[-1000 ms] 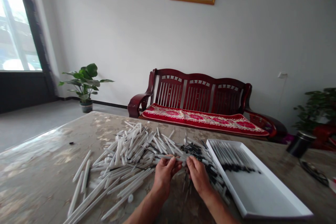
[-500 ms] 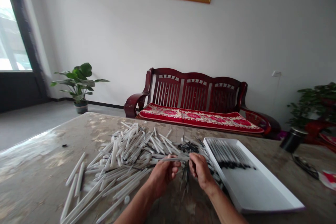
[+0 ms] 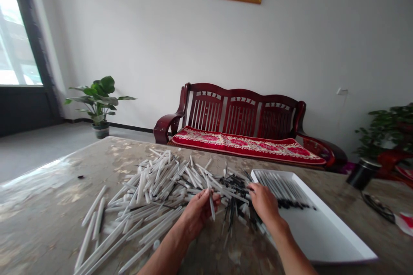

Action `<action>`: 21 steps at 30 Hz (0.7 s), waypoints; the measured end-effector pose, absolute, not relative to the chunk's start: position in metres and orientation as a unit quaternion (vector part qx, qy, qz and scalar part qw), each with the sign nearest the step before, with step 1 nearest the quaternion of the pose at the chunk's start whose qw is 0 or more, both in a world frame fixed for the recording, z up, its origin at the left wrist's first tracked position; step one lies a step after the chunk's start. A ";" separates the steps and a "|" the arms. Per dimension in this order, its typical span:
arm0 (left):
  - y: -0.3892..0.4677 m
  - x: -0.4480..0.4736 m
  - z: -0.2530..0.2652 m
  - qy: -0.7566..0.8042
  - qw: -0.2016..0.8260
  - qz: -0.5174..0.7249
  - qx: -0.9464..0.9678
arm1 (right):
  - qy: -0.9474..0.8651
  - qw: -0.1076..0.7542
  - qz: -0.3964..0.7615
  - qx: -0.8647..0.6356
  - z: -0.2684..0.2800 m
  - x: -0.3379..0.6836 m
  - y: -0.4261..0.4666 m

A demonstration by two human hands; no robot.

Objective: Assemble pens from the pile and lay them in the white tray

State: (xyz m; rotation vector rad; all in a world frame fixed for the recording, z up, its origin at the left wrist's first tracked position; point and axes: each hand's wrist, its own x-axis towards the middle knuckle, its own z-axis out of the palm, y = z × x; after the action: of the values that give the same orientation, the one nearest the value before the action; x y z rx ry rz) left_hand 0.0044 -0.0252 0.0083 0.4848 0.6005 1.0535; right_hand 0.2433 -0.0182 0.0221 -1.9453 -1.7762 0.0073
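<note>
Since half a second earlier, the right hand (image 3: 265,203) had moved away from the left hand (image 3: 197,211) and toward the tray's near-left side, while a pale tube (image 3: 212,207) had swung from lying crosswise to pointing down toward the wearer. Left fingers and thumb pinched that tube, so this grip was closed around it, just above the counter (image 3: 48,227). Right fingertips reached the edge of a heap of black pieces (image 3: 237,180); whether that grip had hold of one could not be told. Loose white tubes (image 3: 161,180) lay in a broad tangle to the left, beside the dark heap. On the right stood a shallow white tray (image 3: 325,236), with a row of black-ended tubes (image 3: 279,184) lined up side by side across its far part. Beyond the tray stood a black canister (image 3: 363,175).
</note>
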 end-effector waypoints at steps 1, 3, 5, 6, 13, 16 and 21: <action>-0.024 0.005 0.008 0.288 0.785 0.505 0.213 | -0.662 0.216 -0.009 -0.718 0.020 0.245 -0.018; -0.022 0.005 0.008 0.305 0.770 0.526 0.195 | -0.678 0.161 -0.026 -0.717 0.016 0.245 -0.018; -0.020 0.005 0.008 0.312 0.759 0.541 0.185 | -0.685 0.135 -0.038 -0.715 0.012 0.243 -0.018; -0.020 0.005 0.009 0.312 0.756 0.546 0.183 | -0.685 0.133 -0.043 -0.715 0.010 0.242 -0.017; -0.015 0.003 0.010 0.324 0.724 0.595 0.131 | -0.642 0.332 0.005 -0.691 0.010 0.235 -0.013; -0.012 0.002 0.008 0.324 0.706 0.618 0.122 | -0.587 0.477 0.174 -0.630 0.018 0.219 -0.014; -0.011 0.003 0.004 0.329 0.686 0.638 0.120 | -0.500 0.574 0.348 -0.548 0.031 0.188 -0.024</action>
State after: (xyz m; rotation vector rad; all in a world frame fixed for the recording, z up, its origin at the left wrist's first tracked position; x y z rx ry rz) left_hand 0.0028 -0.0114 0.0040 0.2681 0.7367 1.4299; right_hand 0.1879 -0.0239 0.0310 -1.2838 -1.1723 0.8149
